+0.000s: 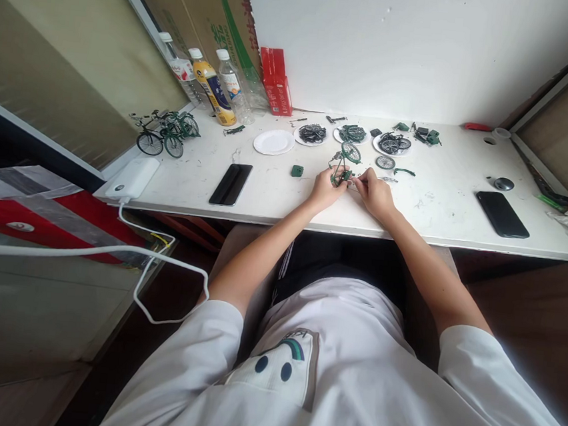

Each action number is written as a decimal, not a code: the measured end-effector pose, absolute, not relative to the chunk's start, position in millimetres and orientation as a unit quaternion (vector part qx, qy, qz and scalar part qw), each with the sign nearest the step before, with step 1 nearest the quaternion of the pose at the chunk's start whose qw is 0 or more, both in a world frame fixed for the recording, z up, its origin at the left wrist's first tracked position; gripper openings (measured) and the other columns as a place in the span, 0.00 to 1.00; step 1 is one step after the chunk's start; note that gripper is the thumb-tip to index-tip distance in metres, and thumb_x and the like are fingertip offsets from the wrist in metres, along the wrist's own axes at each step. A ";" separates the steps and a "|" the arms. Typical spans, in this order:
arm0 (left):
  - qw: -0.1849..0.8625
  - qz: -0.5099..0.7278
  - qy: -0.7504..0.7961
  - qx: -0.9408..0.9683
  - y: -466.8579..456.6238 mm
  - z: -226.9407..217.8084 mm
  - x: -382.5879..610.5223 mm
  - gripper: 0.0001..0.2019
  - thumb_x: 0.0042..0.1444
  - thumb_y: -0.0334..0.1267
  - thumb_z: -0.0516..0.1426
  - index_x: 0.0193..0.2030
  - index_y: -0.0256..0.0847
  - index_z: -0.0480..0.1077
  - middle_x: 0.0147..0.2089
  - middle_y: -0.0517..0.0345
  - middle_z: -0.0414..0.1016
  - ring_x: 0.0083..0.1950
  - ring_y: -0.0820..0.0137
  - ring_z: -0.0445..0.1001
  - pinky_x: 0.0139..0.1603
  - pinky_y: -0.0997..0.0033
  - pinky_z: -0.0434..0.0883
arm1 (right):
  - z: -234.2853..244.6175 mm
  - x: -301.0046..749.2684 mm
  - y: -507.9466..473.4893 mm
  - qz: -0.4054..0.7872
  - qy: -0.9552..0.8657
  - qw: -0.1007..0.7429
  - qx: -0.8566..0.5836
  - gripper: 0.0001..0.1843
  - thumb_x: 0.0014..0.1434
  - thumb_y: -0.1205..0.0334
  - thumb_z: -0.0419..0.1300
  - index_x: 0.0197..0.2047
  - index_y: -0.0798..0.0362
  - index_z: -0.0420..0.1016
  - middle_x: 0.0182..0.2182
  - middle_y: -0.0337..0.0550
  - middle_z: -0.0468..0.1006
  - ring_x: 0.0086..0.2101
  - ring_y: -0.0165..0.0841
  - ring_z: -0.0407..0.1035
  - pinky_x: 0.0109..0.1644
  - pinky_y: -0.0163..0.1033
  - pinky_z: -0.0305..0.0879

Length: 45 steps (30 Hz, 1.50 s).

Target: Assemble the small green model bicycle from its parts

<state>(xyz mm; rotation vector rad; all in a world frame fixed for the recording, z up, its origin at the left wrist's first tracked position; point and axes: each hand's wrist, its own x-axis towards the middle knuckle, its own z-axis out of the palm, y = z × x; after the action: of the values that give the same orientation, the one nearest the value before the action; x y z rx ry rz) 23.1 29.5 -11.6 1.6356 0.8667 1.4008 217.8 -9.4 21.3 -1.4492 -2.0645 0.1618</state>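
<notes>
Bottles [214,91] look plastic, glossy; the shirt [373,376], matt cloth.

place: home-like craft corner | scuffed white desk [440,201] | paper plates [274,142], miniature bicycle parts [354,133] | drink bottles [211,89]

Scuffed white desk [266,191]. Left of left hand [328,189]: green block [297,171], glossy phone [231,184], model bicycles [168,133]. Beyond both: paper plates [273,142]. Right of right hand [376,194]: black phone [502,214].

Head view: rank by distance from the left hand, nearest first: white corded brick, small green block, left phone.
From the left hand:
1. Small green block: just to its left.
2. Left phone: farther left, near the table's front edge.
3. White corded brick: far left, by the table's corner.
</notes>
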 end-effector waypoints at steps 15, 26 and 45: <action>0.393 0.546 0.346 0.654 32.7 -16.9 22.3 0.21 0.57 0.36 0.69 0.58 0.39 0.79 0.59 0.43 0.85 0.58 0.57 0.86 0.67 0.53 0.81 | 24.5 216.4 -11.9 0.072 -0.782 0.308 -0.537 0.32 0.77 0.32 0.42 0.55 0.50 0.70 0.40 0.54 0.87 0.35 0.49 0.79 0.36 0.44 0.63; 0.396 0.544 0.343 0.656 31.0 -15.2 22.4 0.20 0.57 0.34 0.67 0.58 0.38 0.79 0.58 0.42 0.85 0.58 0.56 0.86 0.67 0.51 0.81 | 25.8 216.8 -13.4 0.085 -0.785 0.313 -0.528 0.28 0.78 0.35 0.43 0.54 0.50 0.70 0.38 0.53 0.86 0.34 0.48 0.78 0.37 0.44 0.63; 0.368 0.536 0.354 0.672 28.9 -13.1 21.8 0.20 0.58 0.33 0.65 0.58 0.37 0.79 0.58 0.42 0.86 0.55 0.59 0.87 0.62 0.58 0.82 | 23.0 218.7 -10.1 0.117 -0.784 0.345 -0.503 0.27 0.76 0.32 0.47 0.47 0.47 0.68 0.37 0.51 0.85 0.32 0.45 0.76 0.36 0.44 0.60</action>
<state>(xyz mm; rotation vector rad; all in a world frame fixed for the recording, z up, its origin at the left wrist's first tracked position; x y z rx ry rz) 21.8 28.9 -13.1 1.7242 0.9098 1.3770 218.7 -10.1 23.0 -1.3049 -2.0354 0.3042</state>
